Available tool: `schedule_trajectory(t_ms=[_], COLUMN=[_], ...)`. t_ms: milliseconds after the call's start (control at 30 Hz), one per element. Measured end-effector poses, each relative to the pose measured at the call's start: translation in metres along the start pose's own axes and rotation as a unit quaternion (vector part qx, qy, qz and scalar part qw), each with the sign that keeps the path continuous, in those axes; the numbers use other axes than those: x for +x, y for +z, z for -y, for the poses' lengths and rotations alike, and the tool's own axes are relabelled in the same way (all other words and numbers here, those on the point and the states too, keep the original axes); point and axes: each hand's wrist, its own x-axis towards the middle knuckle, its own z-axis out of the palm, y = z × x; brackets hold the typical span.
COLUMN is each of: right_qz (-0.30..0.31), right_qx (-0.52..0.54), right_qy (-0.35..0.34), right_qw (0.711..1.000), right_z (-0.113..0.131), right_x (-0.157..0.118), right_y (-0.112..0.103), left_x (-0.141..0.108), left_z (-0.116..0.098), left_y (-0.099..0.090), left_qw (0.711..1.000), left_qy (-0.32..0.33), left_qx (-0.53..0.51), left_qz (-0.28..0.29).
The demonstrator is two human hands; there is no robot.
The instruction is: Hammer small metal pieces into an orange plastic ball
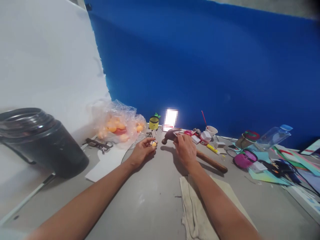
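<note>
In the middle of the table, my left hand (142, 153) pinches a small roundish piece (154, 144), orange with white and dark bits; its kind is too small to tell. To its right, my right hand (185, 150) is closed over the claw hammer (212, 161) just below the head. The hammer's dark metal head points left, and its wooden handle slants toward me on the right. Part of the handle is hidden under the hand. A small box of metal bits (149, 135) stands just beyond my left fingers.
A large dark jar (45, 146) stands at left, beside glasses (97, 144) and a plastic bag of orange balls (117, 125). Behind are a yellow pot (153, 123) and a bright blurred screen (171, 118). A paper cup (212, 130), clear bottle (273, 136), and beige cloth (190, 213) lie rightward.
</note>
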Motion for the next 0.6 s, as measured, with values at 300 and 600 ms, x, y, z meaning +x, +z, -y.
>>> schedule_trajectory(t_ms=[300,600], right_qz=[0.22,0.169], right_qx=[0.006,-0.02], right_qy=[0.114,0.091], right_qw=[0.969,0.981], right_z=[-0.005,-0.012], right_x=[0.002,-0.004], right_y=[0.004,0.021], left_x=[-0.004,-0.009], left_z=[-0.009,-0.011], left_y=[-0.002,0.003], left_qw=[0.972,0.973], left_qy=[-0.094,-0.108], left_qx=[-0.2,-0.189], left_qz=[0.08,0.082])
